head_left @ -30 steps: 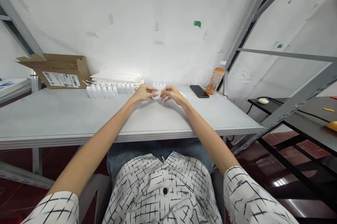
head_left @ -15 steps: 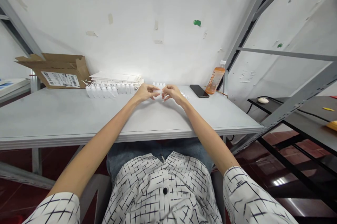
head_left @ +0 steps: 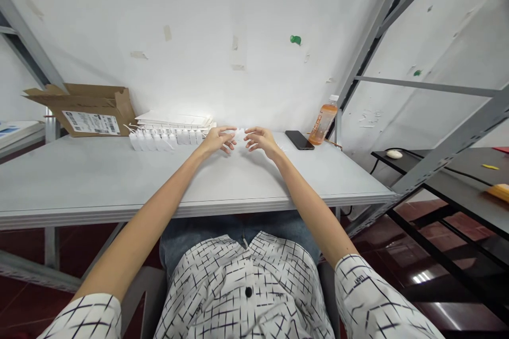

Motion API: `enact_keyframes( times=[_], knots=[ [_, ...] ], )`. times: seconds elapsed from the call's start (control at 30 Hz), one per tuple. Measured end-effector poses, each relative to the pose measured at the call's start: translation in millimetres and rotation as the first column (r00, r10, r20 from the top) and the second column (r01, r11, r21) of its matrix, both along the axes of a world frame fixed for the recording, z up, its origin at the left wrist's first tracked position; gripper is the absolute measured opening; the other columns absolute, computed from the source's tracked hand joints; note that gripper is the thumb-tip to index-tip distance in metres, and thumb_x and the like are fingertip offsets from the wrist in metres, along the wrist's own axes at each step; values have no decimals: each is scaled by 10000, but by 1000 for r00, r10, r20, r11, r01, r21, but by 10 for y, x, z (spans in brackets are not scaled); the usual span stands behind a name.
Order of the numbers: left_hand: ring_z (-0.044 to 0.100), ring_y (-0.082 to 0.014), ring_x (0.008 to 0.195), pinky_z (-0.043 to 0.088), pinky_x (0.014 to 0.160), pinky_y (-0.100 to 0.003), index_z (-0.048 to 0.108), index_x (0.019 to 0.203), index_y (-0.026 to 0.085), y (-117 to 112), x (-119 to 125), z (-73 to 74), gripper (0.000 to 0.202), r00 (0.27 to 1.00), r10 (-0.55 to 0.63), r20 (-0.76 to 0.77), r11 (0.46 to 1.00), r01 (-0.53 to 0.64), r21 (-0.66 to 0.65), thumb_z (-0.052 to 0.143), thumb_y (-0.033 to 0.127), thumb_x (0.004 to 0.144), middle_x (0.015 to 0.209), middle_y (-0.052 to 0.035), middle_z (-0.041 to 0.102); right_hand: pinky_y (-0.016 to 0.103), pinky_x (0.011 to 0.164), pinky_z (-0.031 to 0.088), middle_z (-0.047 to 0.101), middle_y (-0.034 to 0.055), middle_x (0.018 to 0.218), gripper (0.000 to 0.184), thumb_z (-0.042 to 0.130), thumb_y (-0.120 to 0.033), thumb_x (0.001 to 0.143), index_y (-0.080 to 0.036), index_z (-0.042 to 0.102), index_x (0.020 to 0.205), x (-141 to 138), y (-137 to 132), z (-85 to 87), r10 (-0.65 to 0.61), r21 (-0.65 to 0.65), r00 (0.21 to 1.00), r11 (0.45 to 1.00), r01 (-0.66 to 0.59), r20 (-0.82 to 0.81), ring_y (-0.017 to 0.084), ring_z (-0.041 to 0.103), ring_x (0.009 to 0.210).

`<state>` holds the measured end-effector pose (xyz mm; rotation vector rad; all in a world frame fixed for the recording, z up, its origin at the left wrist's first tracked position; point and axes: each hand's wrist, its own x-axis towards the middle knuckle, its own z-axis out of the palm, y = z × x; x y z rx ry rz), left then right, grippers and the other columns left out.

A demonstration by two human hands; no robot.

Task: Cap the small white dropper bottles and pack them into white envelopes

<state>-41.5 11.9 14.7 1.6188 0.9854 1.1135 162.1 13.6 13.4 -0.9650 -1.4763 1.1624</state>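
Note:
My left hand (head_left: 218, 140) is over the back middle of the table, its fingers curved and apart. Facing it is my right hand (head_left: 261, 141), also with fingers spread and a gap between the two hands. Small white plastic bottles (head_left: 239, 135) show in that gap, partly covered by the fingertips; whether a finger touches one I cannot tell. Left of my left hand, rows of small white bottles (head_left: 159, 141) stand close together, with thin white tips or strips sticking out at their left end. Behind my right hand, small clear-white bits (head_left: 280, 146) are mostly hidden.
A stack of white sheets (head_left: 175, 118) lies behind the bottle rows. An opened cardboard box (head_left: 93, 111) sits at the back left. Toward the right are a black phone (head_left: 299, 140) and an orange drink bottle (head_left: 324, 122) by the metal frame. The grey table (head_left: 238, 185) meets a white wall.
My hands have drawn slightly apart, and the fingers of both have opened from around a small white piece between them. The view has tilted a little.

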Motion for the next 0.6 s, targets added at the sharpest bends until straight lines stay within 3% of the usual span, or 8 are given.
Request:
enact_keyframes(
  times=[0.43,0.53,0.6],
  knots=[
    [629,-157,547,554,472,-284,624,1075,133,29,34,-20,273,1000,3,-17,992,-5,-124,610,276,843,666,4,551,244,503,546,701,56,810,67,695,-175,761,-155,648,805,-18,58,-85,22,21,987,999,-25,157,141,672,604],
    [543,-116,502,530,441,-251,623,1021,151,29,40,-23,214,999,35,-22,991,-38,-125,595,271,846,630,31,491,243,529,538,698,55,814,35,649,-180,795,-166,659,765,-28,97,-109,-81,155,951,987,35,300,153,677,651],
    [500,-101,492,510,422,-228,622,980,162,26,48,-29,186,998,52,-41,993,-56,-102,619,284,839,630,37,470,268,620,550,705,48,821,74,621,-159,798,-180,669,746,3,126,-96,-232,311,887,944,108,399,167,677,703]
  ],
)
